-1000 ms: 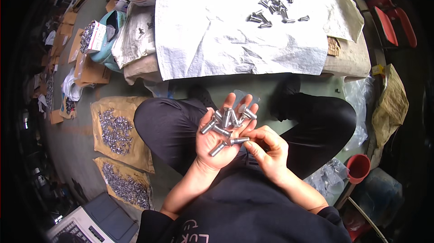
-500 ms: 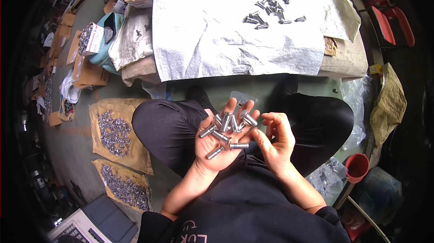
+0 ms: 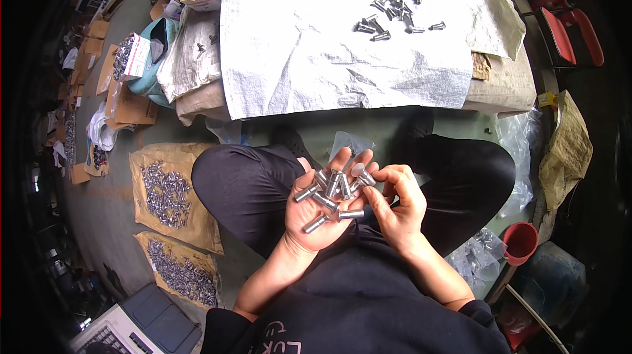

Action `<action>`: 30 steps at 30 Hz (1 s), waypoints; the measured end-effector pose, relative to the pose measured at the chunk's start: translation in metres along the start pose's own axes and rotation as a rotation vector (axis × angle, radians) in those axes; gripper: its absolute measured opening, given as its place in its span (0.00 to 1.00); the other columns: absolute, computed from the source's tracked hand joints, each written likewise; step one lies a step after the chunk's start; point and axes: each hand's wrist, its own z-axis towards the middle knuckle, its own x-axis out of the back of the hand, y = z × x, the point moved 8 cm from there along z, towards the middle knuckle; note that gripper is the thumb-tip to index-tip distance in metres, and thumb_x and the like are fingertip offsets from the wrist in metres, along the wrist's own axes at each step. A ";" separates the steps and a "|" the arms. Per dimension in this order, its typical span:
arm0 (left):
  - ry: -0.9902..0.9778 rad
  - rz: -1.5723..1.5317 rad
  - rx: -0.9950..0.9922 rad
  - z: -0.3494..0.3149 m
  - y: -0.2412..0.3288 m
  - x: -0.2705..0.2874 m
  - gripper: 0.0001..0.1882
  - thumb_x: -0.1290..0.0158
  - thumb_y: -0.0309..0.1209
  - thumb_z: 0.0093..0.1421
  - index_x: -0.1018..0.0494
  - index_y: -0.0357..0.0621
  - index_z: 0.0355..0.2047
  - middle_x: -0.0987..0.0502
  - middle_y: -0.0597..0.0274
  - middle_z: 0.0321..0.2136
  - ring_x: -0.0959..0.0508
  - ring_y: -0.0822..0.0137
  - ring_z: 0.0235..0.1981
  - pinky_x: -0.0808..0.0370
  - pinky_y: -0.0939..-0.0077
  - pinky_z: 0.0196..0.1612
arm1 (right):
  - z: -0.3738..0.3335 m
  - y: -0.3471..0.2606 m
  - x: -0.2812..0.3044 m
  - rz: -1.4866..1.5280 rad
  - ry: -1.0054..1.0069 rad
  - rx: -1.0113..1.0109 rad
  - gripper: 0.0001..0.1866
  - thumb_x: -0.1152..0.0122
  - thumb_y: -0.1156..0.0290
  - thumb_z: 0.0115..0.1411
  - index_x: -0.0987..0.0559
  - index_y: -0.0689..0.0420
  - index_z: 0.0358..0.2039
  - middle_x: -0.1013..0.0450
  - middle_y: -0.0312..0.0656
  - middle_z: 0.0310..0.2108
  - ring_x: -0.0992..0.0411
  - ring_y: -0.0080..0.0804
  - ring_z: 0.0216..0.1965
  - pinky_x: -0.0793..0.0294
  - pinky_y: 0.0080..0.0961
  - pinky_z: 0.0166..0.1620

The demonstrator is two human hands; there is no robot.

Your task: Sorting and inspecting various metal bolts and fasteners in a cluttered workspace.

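On my side of the table, my left grip lay spread beneath bolts, seemingly cupped against spills; my right grip, part-closed, was at one bolt; whether pinched, I couldn't tell

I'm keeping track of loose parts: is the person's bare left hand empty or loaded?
Loaded: on the bare left hand, several shiny, cylindrical metal bolts with flared heads lie across the upturned palm.

Metal bolts scattered on white sheeting
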 end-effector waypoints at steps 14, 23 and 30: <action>-0.036 -0.030 0.020 0.000 0.000 -0.002 0.27 0.57 0.45 0.56 0.40 0.42 0.52 0.47 0.50 0.56 0.48 0.57 0.58 0.50 0.64 0.59 | -0.001 0.006 0.003 0.129 0.001 -0.048 0.10 0.41 0.83 0.45 0.27 0.63 0.31 0.33 0.36 0.25 0.40 0.15 0.19 0.40 0.11 0.21; -0.003 -0.022 0.053 -0.002 0.000 -0.002 0.27 0.60 0.46 0.57 0.39 0.41 0.51 0.46 0.49 0.56 0.48 0.55 0.58 0.50 0.61 0.59 | -0.009 0.027 -0.006 0.608 -0.061 -0.371 0.08 0.44 0.82 0.51 0.27 0.64 0.34 0.33 0.32 0.28 0.36 0.13 0.28 0.36 0.08 0.30; 0.150 0.080 0.050 -0.007 0.003 0.015 0.23 0.60 0.44 0.59 0.39 0.45 0.50 0.38 0.49 0.51 0.35 0.54 0.49 0.36 0.61 0.49 | -0.010 0.029 -0.006 0.626 -0.074 -0.408 0.10 0.44 0.82 0.51 0.27 0.63 0.35 0.33 0.32 0.29 0.35 0.14 0.30 0.35 0.09 0.32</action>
